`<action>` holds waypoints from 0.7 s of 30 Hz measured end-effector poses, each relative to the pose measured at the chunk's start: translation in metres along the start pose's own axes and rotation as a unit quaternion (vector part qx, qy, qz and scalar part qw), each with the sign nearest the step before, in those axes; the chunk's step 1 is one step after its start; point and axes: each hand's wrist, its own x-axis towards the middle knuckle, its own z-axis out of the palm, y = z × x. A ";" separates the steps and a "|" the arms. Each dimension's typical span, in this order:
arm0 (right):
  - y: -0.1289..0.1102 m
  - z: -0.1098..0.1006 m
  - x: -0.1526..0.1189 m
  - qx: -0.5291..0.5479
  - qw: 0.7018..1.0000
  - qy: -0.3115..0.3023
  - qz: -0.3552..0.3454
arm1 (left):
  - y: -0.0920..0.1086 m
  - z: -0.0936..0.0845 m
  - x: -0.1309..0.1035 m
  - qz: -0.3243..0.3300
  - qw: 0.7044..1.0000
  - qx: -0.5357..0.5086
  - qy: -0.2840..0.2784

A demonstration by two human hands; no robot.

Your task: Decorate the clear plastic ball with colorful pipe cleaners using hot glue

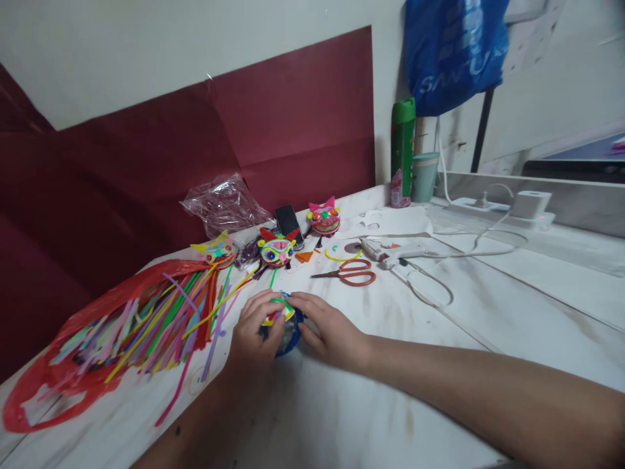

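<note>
Two bare hands meet above the white tabletop point(439, 404), with a round, blue-rimmed piece point(289, 335) between them: the left hand point(256, 329) pinches it in a thumb-and-finger grip at 9 o'clock, while the right hand point(334, 329) curves against its rim at 3 o'clock, though I cannot tell whether that grip pinches. From the piece, a blue-eyed decorated head point(277, 251) lies at 12 o'clock, a pink-eared head point(325, 219) at 1, and red-handled scissors point(347, 273) at 2. Many coloured sticks point(161, 326) spread at 9 o'clock on a red plastic bag point(139, 280).
</note>
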 end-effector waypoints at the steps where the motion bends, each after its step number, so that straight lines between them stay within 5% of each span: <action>1: 0.000 0.000 0.000 -0.001 1.000 -0.003 -0.001 | -0.001 0.000 0.000 -0.004 1.000 -0.004 0.000; 9: 0.001 -0.003 0.001 -0.006 1.000 0.022 0.010 | -0.015 -0.003 0.001 -0.103 0.993 -0.059 0.012; 17: 0.000 -0.002 0.002 -0.018 0.999 -0.038 -0.023 | -0.014 -0.001 -0.001 -0.072 0.996 -0.053 0.009; 21: 0.006 -0.005 0.005 0.012 1.000 0.002 0.011 | -0.013 0.001 -0.001 -0.065 0.997 -0.046 0.011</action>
